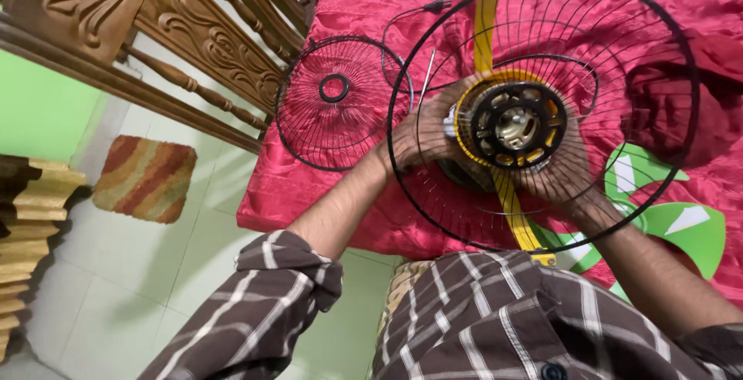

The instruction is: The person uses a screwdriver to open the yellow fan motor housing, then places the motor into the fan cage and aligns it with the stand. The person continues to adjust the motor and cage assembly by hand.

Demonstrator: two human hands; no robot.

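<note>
Clearly, both hands worked behind the large black wire fan guard [542,109], which filled the centre and right of the frame and stood tilted toward the camera. The left hand [414,140] sat at the left of the yellow and black motor hub [515,126], its grip curled around the hub's edge, fingers seen through the wires. The right hand [561,183] lay just below and right of the hub, its grip closed against the hub's lower rim. A yellow bar [486,28] ran from the top of the guard down past the hub. All of this rested above a bed covered with a red satin cloth [356,8]. A smaller black wire guard [337,105] lay flat on the cloth, just left of the large one. Carved wooden furniture [186,24] filled the upper left, and a striped mat [145,179] lay on the pale tiled floor [116,302] at left.
</note>
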